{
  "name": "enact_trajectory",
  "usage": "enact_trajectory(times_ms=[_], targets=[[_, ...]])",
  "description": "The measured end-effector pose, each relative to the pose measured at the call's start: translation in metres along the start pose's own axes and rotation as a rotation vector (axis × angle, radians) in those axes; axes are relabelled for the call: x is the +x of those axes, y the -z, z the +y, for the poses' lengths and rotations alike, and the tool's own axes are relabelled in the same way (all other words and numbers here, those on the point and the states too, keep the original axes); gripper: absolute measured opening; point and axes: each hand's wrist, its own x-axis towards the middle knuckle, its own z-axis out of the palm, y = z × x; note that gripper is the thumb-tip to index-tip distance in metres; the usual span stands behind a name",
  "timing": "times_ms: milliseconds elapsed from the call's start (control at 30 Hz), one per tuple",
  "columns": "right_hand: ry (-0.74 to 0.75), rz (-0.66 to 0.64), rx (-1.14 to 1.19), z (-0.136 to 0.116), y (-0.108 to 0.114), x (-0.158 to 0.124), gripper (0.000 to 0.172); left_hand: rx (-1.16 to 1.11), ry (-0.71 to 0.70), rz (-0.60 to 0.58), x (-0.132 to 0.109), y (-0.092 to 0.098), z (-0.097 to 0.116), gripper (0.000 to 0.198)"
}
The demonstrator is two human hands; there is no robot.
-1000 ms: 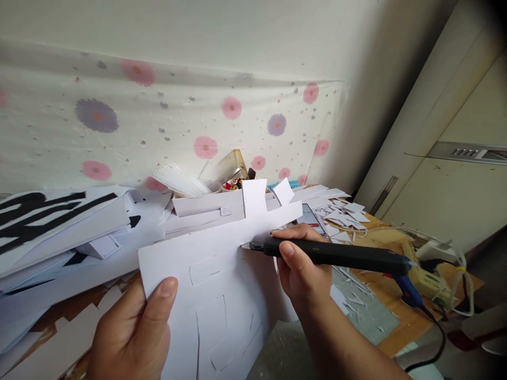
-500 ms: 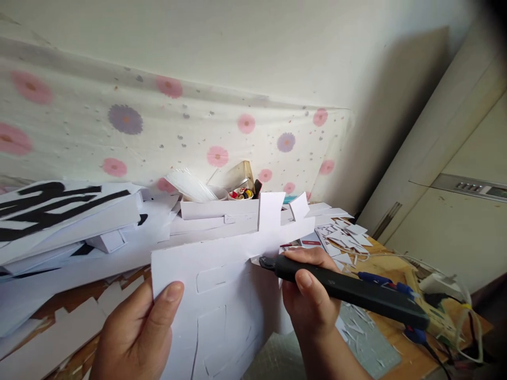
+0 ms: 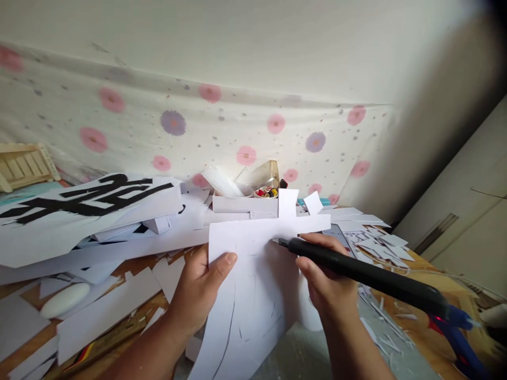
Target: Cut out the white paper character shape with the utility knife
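My left hand [image 3: 206, 282] pinches the left edge of a large white board [image 3: 253, 295], thumb on its face. The board stands tilted up before me and bears thin cut or drawn lines, with a notched strip along its top. In my right hand [image 3: 328, 269] is a thick black pen-shaped cutter [image 3: 368, 269], its tip touching or very close to the upper right of the board. The cutter's back end points to the lower right.
Paper with black brush strokes [image 3: 99, 200] lies at left. Behind the board is a white box [image 3: 233, 204] with small items. Paper scraps [image 3: 384, 245], a grey-green mat [image 3: 407, 343] and a blue glue gun [image 3: 459, 338] are at right.
The view has swung left and drawn back, so more of the left side shows. The board now shows more upright, still in my left hand, with the cutter still in my right.
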Motion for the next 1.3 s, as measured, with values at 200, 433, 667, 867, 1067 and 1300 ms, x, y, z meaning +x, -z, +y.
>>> enact_trajectory(times_ms=[200, 433, 667, 867, 1067, 1300], targets=[[-0.13, -0.025, 0.075, -0.013, -0.003, 0.001, 0.025, -0.047, 0.084, 0.034, 0.002, -0.003, 0.007, 0.048], [0.056, -0.086, 0.18, -0.003, 0.006, -0.003, 0.031, -0.046, 0.113, 0.074, 0.001, -0.003, 0.008, 0.051], [0.061, -0.04, 0.536, -0.021, 0.016, 0.013, 0.018, -0.18, 0.258, 0.232, 0.015, 0.002, 0.013, 0.049], [-0.055, 0.347, 0.468, -0.014, 0.003, 0.01, 0.013, -0.196, 0.285, 0.238, 0.012, -0.004, 0.021, 0.04], [0.184, 0.295, -0.156, -0.01, -0.011, -0.009, 0.018, -0.212, 0.312, 0.161, 0.005, -0.014, 0.01, 0.042], [0.318, 0.31, -0.325, -0.002, -0.023, -0.008, 0.016, -0.208, 0.282, 0.159, 0.004, -0.018, 0.001, 0.035]])
